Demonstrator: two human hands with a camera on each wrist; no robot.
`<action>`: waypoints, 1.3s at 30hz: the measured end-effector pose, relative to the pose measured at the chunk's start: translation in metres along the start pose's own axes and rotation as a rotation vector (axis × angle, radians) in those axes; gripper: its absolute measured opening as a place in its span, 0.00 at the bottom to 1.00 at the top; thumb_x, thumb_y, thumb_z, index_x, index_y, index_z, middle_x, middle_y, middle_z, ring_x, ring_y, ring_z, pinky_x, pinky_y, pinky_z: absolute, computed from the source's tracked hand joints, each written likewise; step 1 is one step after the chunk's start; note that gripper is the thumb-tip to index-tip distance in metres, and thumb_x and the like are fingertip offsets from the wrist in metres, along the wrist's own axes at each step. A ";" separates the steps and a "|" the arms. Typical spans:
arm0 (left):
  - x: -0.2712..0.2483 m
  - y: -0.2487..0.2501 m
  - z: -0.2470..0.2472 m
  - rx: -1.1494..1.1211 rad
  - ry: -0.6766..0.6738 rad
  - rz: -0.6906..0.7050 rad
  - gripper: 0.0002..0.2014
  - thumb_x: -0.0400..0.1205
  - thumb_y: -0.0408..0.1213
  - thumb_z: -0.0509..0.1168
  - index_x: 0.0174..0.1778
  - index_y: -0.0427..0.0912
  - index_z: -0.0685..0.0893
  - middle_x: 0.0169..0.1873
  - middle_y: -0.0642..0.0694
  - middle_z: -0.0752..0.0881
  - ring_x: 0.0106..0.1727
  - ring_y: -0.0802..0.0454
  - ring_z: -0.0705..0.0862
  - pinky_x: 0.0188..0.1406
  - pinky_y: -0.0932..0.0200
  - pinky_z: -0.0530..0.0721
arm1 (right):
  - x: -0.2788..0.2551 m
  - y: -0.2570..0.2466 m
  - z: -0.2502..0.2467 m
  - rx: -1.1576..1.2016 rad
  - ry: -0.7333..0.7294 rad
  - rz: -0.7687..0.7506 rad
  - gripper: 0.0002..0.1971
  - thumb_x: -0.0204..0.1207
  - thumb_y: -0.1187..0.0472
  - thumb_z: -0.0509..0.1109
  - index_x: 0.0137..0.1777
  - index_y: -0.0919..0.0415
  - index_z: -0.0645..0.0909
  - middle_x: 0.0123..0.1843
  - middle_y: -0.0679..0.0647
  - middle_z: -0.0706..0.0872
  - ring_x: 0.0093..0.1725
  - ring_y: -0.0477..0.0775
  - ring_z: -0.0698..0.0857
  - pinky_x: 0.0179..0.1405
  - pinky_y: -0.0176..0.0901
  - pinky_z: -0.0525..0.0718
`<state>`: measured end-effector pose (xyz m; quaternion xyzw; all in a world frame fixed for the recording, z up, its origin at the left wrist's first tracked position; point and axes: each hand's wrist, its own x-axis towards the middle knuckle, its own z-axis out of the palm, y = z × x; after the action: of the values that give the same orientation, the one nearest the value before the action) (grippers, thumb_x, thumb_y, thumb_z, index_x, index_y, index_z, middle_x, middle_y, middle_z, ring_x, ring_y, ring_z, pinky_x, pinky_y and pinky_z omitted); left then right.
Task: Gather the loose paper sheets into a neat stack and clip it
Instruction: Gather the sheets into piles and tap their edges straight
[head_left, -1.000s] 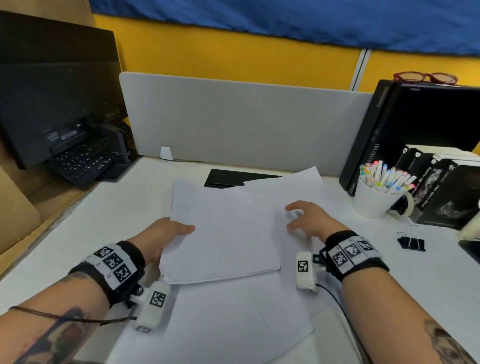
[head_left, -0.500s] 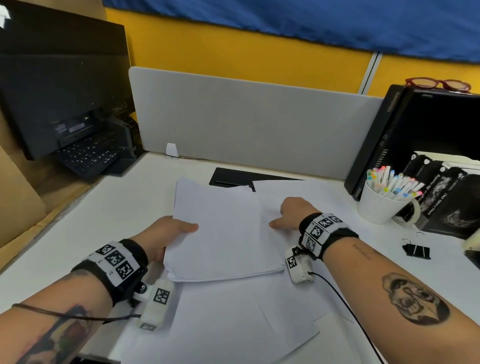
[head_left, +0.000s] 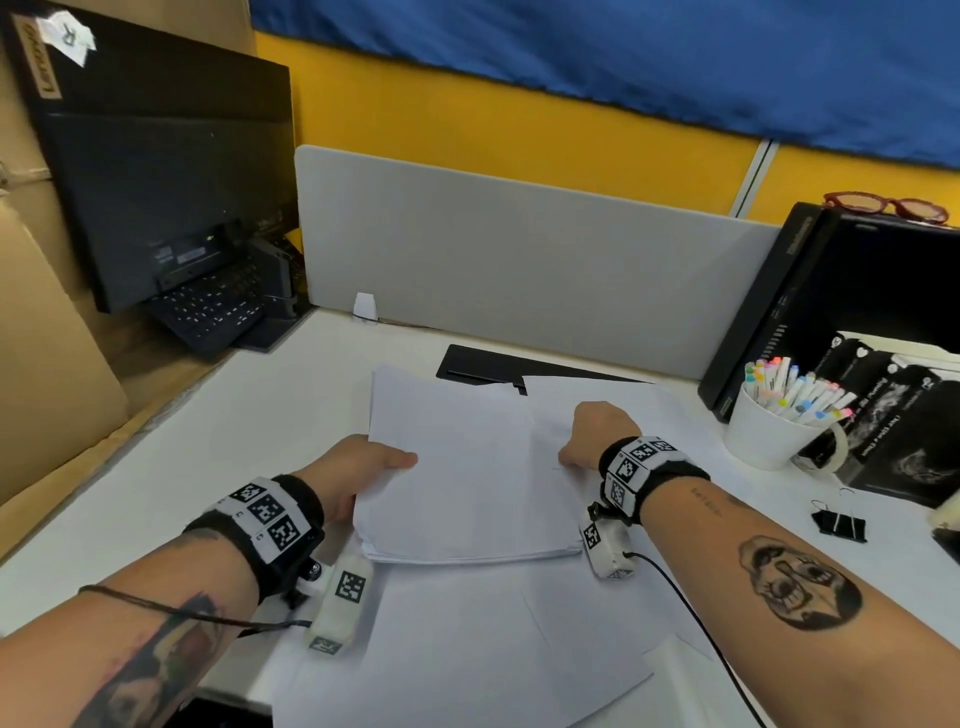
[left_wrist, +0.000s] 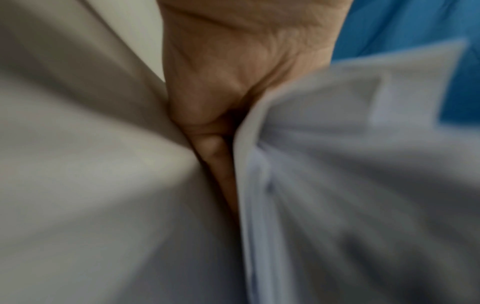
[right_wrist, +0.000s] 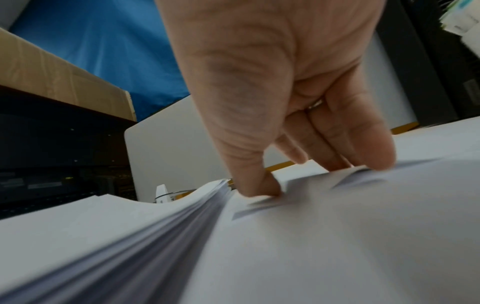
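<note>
Holding the paper stack (head_left: 467, 483) in your left hand (head_left: 358, 475), you have your right hand's (head_left: 597, 436) grip pinching the loose sheet (head_left: 613, 405) just right of it.

Bare desk (head_left: 249, 441) left of sheets, mug of markers (head_left: 769, 431) and binder clip (head_left: 839, 522) crowding right, divider panel (head_left: 519, 260) behind

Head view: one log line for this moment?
left hand: grips stack | right hand: pinches loose sheet | binder clip: untouched
</note>
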<state>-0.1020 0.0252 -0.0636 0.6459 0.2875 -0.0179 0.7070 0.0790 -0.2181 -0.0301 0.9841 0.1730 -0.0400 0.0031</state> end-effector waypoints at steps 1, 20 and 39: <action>-0.001 0.000 0.000 -0.006 -0.005 -0.002 0.12 0.83 0.29 0.73 0.62 0.32 0.87 0.53 0.34 0.94 0.50 0.35 0.93 0.45 0.47 0.90 | 0.001 0.001 0.000 0.029 0.012 0.006 0.17 0.69 0.46 0.76 0.43 0.58 0.76 0.42 0.52 0.82 0.44 0.56 0.83 0.30 0.39 0.74; -0.002 -0.001 -0.003 -0.021 -0.025 0.018 0.11 0.83 0.28 0.72 0.61 0.31 0.87 0.50 0.36 0.94 0.43 0.41 0.93 0.38 0.53 0.90 | 0.012 -0.011 0.003 -0.071 0.009 0.007 0.15 0.69 0.53 0.78 0.49 0.58 0.78 0.46 0.52 0.84 0.45 0.56 0.83 0.35 0.40 0.79; 0.012 -0.004 -0.005 -0.004 -0.029 0.013 0.12 0.82 0.29 0.74 0.62 0.33 0.89 0.52 0.37 0.95 0.49 0.38 0.94 0.44 0.51 0.91 | 0.068 -0.027 -0.010 -0.018 -0.095 0.021 0.20 0.62 0.48 0.82 0.45 0.58 0.79 0.43 0.52 0.85 0.47 0.58 0.87 0.42 0.43 0.84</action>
<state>-0.0956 0.0332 -0.0721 0.6460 0.2730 -0.0218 0.7125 0.1342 -0.1689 -0.0256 0.9828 0.1629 -0.0850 0.0204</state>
